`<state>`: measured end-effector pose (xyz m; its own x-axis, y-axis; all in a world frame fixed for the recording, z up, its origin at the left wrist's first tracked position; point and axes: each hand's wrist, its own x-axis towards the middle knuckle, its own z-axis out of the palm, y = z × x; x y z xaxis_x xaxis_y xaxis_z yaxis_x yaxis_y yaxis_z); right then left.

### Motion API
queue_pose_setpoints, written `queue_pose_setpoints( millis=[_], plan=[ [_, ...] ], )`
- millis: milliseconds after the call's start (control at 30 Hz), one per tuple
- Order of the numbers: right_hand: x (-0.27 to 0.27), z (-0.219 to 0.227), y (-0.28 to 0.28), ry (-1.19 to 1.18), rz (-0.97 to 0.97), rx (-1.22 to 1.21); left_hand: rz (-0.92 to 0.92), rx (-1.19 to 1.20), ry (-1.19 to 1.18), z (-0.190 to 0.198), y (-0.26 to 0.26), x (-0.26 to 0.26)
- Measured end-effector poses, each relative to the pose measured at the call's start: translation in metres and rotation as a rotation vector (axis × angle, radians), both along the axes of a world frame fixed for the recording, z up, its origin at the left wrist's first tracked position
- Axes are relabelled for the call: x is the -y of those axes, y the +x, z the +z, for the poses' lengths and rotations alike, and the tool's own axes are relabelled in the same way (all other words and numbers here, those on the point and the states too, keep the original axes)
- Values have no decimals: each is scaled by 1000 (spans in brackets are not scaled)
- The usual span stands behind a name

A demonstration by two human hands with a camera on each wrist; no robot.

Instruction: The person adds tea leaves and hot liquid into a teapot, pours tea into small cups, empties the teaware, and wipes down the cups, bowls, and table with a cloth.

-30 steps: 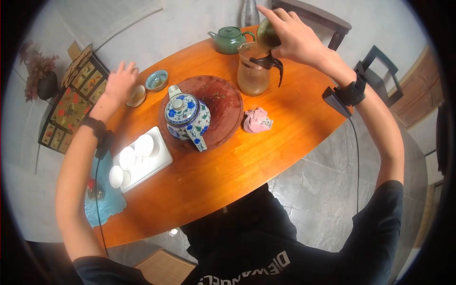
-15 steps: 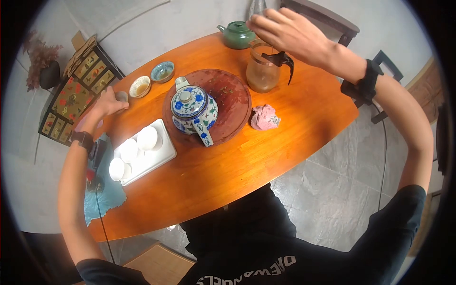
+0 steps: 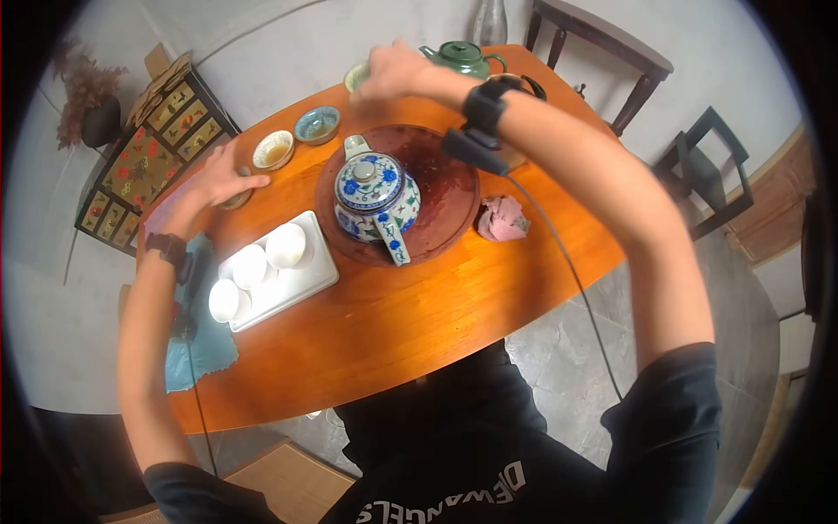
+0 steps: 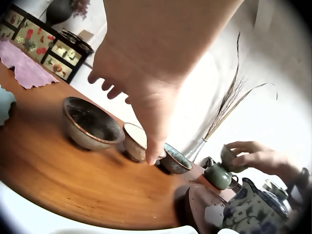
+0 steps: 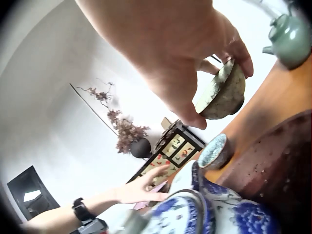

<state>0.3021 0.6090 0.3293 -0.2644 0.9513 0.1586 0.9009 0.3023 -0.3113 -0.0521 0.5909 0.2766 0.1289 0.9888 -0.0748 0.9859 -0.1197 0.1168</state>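
My right hand [image 3: 393, 77] grips a small pale-green tea cup [image 5: 225, 92] by its rim, above the far side of the table. In the right wrist view the cup is tilted, its mouth turned toward the lower left. My left hand [image 3: 218, 179] hangs with spread fingers beside a dark grey tea cup [image 4: 92, 124] and holds nothing. Past that stand a cream tea cup [image 3: 273, 151] with brownish liquid and a blue tea cup [image 3: 317, 127]. A blue-and-white teapot [image 3: 371, 196] sits on a round reddish-brown tray [image 3: 449, 196].
A green teapot [image 3: 463, 57] stands at the back. My right forearm mostly hides the glass pitcher. White cups [image 3: 285, 246] lie on a white tray [image 3: 305, 288] at the left front. A crumpled pink cloth [image 3: 504, 218] lies right of the round tray; a light-blue cloth [image 3: 205, 349] lies at the left edge.
My right hand has carried the pale-green cup leftward, away from above the glass pitcher. My left hand went down to the dark grey cup, then came off it with its fingers spread.
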Motion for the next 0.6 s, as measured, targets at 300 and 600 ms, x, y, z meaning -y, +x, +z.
queue_pose_setpoints(
  millis=[300,600],
  plan=[
    [-51,-67,-12,-193,-167,15,-140,77,-3,-21,28,-37],
    [-55,-77,-6,-233,-156,-17,-162,165,50,-16,27,-43]
  ],
)
